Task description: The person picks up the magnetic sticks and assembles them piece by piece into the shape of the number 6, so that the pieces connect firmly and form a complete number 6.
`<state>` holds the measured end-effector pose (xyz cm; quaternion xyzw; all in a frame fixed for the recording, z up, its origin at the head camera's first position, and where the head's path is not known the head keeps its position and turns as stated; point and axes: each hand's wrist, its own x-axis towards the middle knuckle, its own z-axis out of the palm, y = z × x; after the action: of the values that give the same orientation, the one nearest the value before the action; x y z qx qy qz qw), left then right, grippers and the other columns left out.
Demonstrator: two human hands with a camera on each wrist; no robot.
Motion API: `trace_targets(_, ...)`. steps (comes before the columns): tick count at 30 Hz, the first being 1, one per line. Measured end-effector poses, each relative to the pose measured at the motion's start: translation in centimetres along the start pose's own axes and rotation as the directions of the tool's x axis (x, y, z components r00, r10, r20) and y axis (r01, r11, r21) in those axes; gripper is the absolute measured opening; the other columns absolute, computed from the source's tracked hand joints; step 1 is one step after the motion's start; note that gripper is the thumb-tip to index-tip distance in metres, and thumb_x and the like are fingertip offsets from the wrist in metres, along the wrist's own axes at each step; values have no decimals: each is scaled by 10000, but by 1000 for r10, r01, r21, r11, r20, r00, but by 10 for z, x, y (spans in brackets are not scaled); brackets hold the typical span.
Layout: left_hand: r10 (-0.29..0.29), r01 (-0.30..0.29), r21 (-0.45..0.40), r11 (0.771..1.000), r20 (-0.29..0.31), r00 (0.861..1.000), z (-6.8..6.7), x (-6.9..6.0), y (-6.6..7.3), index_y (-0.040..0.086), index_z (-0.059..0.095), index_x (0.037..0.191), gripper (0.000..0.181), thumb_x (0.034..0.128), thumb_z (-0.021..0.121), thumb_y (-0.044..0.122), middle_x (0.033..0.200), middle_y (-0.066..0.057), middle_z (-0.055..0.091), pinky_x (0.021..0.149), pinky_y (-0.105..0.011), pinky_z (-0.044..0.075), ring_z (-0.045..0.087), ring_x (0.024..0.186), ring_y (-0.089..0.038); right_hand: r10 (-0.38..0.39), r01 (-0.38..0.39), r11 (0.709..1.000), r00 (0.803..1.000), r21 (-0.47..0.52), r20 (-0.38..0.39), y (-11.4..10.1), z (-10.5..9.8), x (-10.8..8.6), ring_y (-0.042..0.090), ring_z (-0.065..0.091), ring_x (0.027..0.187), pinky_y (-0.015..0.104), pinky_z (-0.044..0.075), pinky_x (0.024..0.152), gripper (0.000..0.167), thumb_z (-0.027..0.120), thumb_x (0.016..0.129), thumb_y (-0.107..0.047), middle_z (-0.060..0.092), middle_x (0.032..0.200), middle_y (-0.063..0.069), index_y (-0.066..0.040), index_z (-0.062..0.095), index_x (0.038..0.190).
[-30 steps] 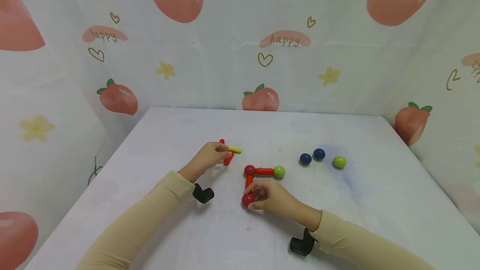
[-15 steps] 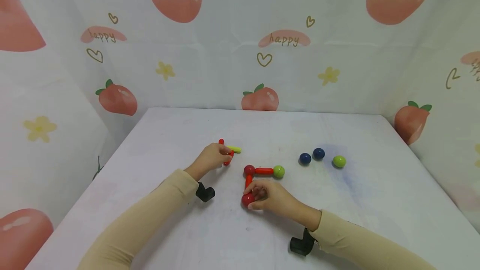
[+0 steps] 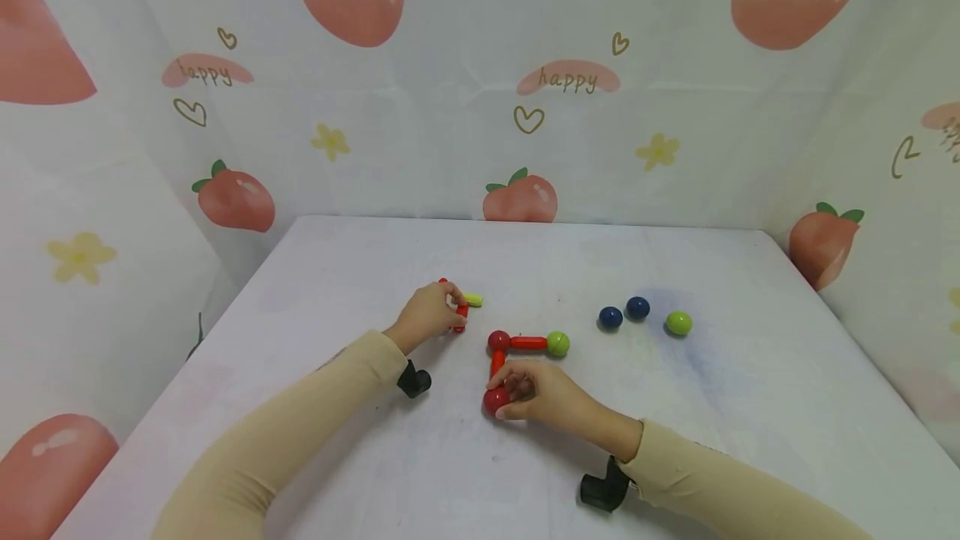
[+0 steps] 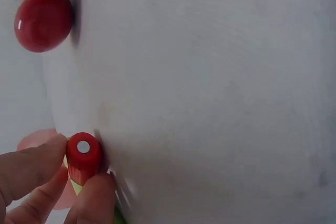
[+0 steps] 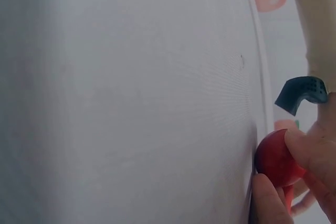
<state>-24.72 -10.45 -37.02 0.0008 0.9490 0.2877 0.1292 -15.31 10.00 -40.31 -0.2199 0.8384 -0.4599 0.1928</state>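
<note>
Between thumb and fingers, my left hand (image 3: 429,315) pinches a red stick (image 3: 461,319); in the left wrist view its round end (image 4: 84,148) faces the camera. Just behind lie a yellow stick (image 3: 474,300) and the tip of another red piece (image 3: 443,281). My right hand (image 3: 551,398) grips the near red ball (image 3: 495,400), also seen in the right wrist view (image 5: 277,158). From that ball a red stick (image 3: 497,363) runs to a second red ball (image 3: 499,341), and another red stick (image 3: 529,342) joins it to a green ball (image 3: 558,344).
Two dark blue balls (image 3: 611,317) (image 3: 637,307) and a loose green ball (image 3: 678,323) lie on the white table (image 3: 750,407) at the right. Black devices (image 3: 604,490) (image 3: 414,380) are at both wrists. A printed cloth (image 3: 450,123) hangs behind the table.
My left hand has shifted slightly, its fingers now around the red stick, which has turned a little more upright in view. The right hand and the joined pieces have stayed in place.
</note>
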Motion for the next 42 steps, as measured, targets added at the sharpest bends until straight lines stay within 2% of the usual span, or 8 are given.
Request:
trace_targets(5, -27, 27, -3, 1000, 24, 999, 1, 0, 2, 144, 639, 1009, 246, 781, 729, 127, 900, -68, 608, 566, -199, 441, 562, 676, -148, 1, -1, 1000, 1000, -6, -1, 0, 0, 1, 138, 571, 842, 196, 478, 729, 278, 773, 748, -146, 638, 914, -1, -180, 666, 1002)
trace_targets(10, -36, 38, -31, 999, 79, 996, 1, -4, 1, 177, 656, 991, 249, 762, 736, 115, 858, -56, 637, 576, -210, 451, 576, 647, -149, -9, 9, 1000, 1000, -8, 2, -1, -1, 0, 136, 574, 837, 195, 476, 726, 274, 771, 750, -146, 637, 911, 2, -177, 664, 1001)
trace_targets(16, 1, 1, -17, 1000, 123, 992, 1, -11, -2, 183, 680, 906, 180, 750, 760, 140, 800, -21, 650, 551, -209, 440, 564, 602, -143, -25, 25, 1000, 1000, -6, 8, -2, -2, -1, 129, 576, 829, 188, 474, 721, 269, 765, 756, -135, 635, 909, 3, -168, 659, 1001)
trace_targets(20, 35, -36, 4, 999, 117, 993, 1, -12, -4, 171, 683, 831, 130, 751, 776, 212, 740, 5, 654, 557, -204, 423, 555, 607, -130, -21, 21, 1000, 1000, -7, 10, -1, -2, 0, 124, 581, 824, 179, 478, 717, 274, 763, 757, -128, 640, 918, 5, -167, 659, 1008)
trace_targets(25, 22, -23, 12, 1000, 86, 996, 3, -11, -4, 153, 656, 787, 157, 749, 777, 245, 690, 0, 632, 551, -212, 416, 540, 595, -136, -25, 25, 1000, 1000, 11, 16, -1, -2, 0, 119, 587, 813, 173, 482, 712, 283, 760, 756, -108, 643, 924, 23, -148, 661, 1018)
trace_targets(30, -17, 16, 20, 1000, 71, 997, 5, -8, -4, 147, 637, 904, 229, 744, 780, 229, 703, -12, 622, 540, -212, 418, 549, 590, -136, -16, 15, 999, 1000, 28, 25, -2, -2, 0, 126, 584, 815, 171, 484, 716, 282, 758, 760, -110, 639, 926, 25, -146, 659, 1021)
trace_targets(34, -23, 19, 44, 999, 79, 997, 5, -7, -2, 165, 659, 1029, 312, 746, 777, 224, 751, -20, 637, 539, -207, 419, 566, 595, -135, -7, 7, 1000, 1000, 23, 22, -2, -2, 0, 130, 587, 819, 168, 483, 716, 279, 761, 758, -115, 638, 926, 18, -151, 659, 1014)
trace_targets(42, -5, -2, 65, 998, 108, 994, 4, -9, -2, 181, 693, 1050, 307, 751, 761, 197, 851, -19, 641, 591, -217, 424, 562, 643, -139, -3, 2, 1000, 1000, 30, 21, -1, -2, 0, 133, 586, 820, 177, 484, 718, 280, 762, 756, -112, 632, 927, 19, -150, 659, 1014)
